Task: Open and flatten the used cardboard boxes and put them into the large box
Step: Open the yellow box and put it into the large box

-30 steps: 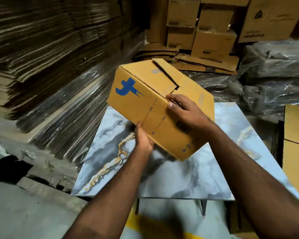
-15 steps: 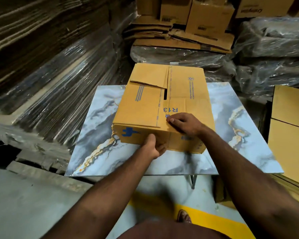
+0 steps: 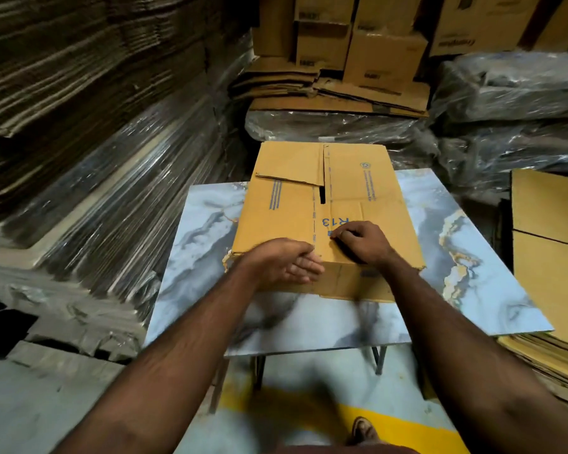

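Right now we have the cardboard box (image 3: 325,211) standing on the marble-patterned table (image 3: 473,290), its top face turned up toward us, with the blue marking "R13" printed near the middle and blue stripes on the left flap. One of the far flaps on the left side lies slightly lifted, and a dark slot shows where the flaps meet along the centre seam. Our left hand (image 3: 289,265) rests at the near edge of the box, palm turned partly upward, its fingers (image 3: 305,268) straight and together, lying against the near top edge and holding nothing. Our right hand (image 3: 363,242) sits on top of the box just beside the seam, its fingers (image 3: 340,235) curled down onto the cardboard, fingertips pressed at the seam; whether they pinch tape or a flap edge we cannot tell. The two hands are near each other but apart. Behind the table, plastic-wrapped bundles (image 3: 341,126) carry flattened cardboard sheets (image 3: 335,93), with upright brown cartons (image 3: 384,50) stacked above them. To the left rise tall stacks of flat corrugated board (image 3: 79,93), partly wrapped in clear film. To the right, a large plain cardboard panel (image 3: 548,250) stands just beside the table's edge. Below, a yellow floor stripe (image 3: 358,421) shows, with a foot (image 3: 363,430) on it.
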A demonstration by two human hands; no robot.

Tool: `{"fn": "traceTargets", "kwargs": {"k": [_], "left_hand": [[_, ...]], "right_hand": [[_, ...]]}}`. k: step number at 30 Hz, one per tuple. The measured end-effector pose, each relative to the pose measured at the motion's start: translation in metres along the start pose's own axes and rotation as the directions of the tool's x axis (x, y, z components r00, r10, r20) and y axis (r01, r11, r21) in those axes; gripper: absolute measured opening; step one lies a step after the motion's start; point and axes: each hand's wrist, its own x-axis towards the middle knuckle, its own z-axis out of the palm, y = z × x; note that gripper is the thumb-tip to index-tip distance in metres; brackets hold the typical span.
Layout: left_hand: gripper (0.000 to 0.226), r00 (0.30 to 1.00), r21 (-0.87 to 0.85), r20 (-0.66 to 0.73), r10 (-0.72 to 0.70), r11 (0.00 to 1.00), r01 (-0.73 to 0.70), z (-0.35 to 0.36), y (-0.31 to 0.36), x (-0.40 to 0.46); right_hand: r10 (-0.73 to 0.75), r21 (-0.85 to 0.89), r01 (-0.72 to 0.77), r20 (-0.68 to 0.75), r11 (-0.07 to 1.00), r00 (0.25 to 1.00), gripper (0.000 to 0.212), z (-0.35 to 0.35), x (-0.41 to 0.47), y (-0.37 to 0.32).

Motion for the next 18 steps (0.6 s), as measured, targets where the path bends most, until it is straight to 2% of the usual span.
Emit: {"fn": "traceTargets", "kwargs": {"k": [3, 5, 7, 8, 10, 14, 18], "left_hand": [[0.021, 0.956, 0.170, -0.193, 0.220, 0.967, -0.188, -0.007, 0.024, 0.011], [0.016, 0.853, 0.402, -0.330, 0.404, 0.878, -0.260, -0.013, 0.032, 0.032], [0.023, 0.751, 0.652, -0.427, 0.504, 0.747, -0.130, -0.015, 0.034, 0.046], [0.032, 0.726, 0.718, -0.452, 0.518, 0.694, -0.047, -0.013, 0.034, 0.053], [0.052, 0.712, 0.768, -0.475, 0.517, 0.638, 0.049, -0.007, 0.034, 0.061], [0.085, 0.773, 0.804, -0.458, 0.439, 0.575, 0.149, 0.001, 0.039, 0.081], [0.101, 0.771, 0.803, -0.479, 0.420, 0.565, 0.190, 0.004, 0.050, 0.102]], "right_hand": [[0.049, -0.004, -0.049, -0.053, 0.999, 0.997, 0.025, 0.006, 0.010, -0.010], [0.088, 0.048, -0.084, -0.088, 0.995, 0.992, 0.022, 0.003, 0.019, -0.016], [0.108, 0.095, -0.096, -0.128, 0.991, 0.986, 0.018, -0.004, 0.031, -0.017], [0.105, 0.101, -0.092, -0.138, 0.991, 0.985, 0.019, -0.008, 0.039, -0.016], [0.110, 0.114, -0.093, -0.144, 0.989, 0.983, 0.023, -0.018, 0.056, -0.011], [0.129, 0.099, -0.109, -0.225, 0.989, 0.966, 0.030, -0.027, 0.091, -0.006], [0.215, 0.177, -0.182, -0.184, 0.967, 0.959, 0.039, -0.015, 0.126, -0.010]]}}
